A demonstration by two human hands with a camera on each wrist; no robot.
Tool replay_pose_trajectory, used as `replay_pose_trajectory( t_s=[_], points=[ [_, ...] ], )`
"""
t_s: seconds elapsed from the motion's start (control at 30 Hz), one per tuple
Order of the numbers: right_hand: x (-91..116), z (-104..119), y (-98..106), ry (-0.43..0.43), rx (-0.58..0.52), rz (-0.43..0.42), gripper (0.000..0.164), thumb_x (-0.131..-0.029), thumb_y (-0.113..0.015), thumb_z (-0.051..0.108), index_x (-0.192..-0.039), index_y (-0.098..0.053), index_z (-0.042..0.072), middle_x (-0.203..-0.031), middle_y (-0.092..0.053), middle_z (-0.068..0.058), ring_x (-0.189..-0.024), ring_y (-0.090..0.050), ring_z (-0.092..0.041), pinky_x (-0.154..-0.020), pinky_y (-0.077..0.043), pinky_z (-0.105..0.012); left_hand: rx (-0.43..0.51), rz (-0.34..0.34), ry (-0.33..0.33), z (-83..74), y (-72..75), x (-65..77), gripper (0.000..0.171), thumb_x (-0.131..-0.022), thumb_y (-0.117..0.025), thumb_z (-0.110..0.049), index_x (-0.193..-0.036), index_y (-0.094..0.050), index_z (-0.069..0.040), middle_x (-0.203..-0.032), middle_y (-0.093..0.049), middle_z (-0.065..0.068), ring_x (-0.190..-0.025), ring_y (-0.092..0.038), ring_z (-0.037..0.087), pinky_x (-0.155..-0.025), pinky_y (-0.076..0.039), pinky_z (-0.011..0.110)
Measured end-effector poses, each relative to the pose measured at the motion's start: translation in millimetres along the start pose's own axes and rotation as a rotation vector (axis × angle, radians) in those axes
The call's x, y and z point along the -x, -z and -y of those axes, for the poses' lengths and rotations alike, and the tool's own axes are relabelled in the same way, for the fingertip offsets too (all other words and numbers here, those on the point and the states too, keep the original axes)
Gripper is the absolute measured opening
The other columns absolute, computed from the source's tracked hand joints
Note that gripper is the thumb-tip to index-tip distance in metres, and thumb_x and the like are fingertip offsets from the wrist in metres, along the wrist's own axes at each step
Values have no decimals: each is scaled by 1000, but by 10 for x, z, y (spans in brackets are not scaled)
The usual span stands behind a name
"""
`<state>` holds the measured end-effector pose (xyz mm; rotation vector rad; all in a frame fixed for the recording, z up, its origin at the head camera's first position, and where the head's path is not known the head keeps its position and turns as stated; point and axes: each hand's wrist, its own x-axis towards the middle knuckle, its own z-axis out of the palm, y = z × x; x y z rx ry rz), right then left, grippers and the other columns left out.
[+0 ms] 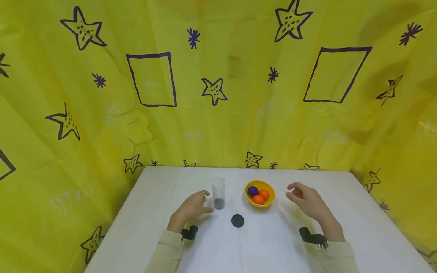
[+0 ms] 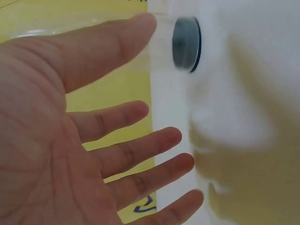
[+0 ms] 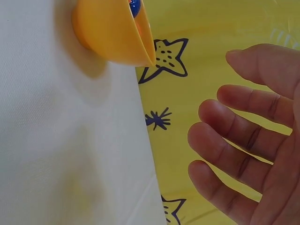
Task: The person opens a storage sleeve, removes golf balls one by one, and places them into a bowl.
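Note:
A tall clear cylinder [image 1: 219,191] with a dark bottom [image 2: 185,44] stands upright on the white table. Just left of it is my left hand [image 1: 192,207], thumb and fingers spread apart and nothing between them. To the cylinder's right sits a yellow bowl [image 1: 260,205], which holds one dark blue ball [image 1: 252,190] and two orange balls [image 1: 258,199]. My right hand [image 1: 308,201] hovers to the right of the bowl, its fingers loosely bent and holding nothing. In the right wrist view the bowl [image 3: 110,35] shows apart from the fingertips.
A flat black disc [image 1: 237,220] lies on the table in front of the cylinder and bowl. The white table [image 1: 164,185] ends at a yellow curtain [image 1: 232,125] with drawn stars, which hangs behind and on both sides.

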<state>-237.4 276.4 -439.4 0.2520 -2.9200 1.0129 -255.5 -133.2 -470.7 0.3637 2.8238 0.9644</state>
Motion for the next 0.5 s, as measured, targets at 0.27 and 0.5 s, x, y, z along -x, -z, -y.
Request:
replay_pose_trajectory(
  t_s=[0.27, 0.5],
  points=[
    [-32, -22, 6, 65, 29, -155, 36, -99, -68, 20, -127, -62, -2, -118, -61, -22, -106, -59, -37, -91, -53, -54, -187, -321, -17, 31, 212, 23, 65, -92, -77, -29, -147, -50, -5, -148, -56, 20, -140, -49, 41, -112, -37, 63],
    [5, -97, 167, 41, -1, -295, 46, -101, -64, 25, -137, -54, -3, -143, -44, -34, -127, -39, -54, -99, -35, -72, -154, -434, -41, 107, 356, 2, 72, -94, -73, -38, -153, -44, -8, -160, -42, 22, -152, -30, 46, -118, -20, 72]
  ],
)
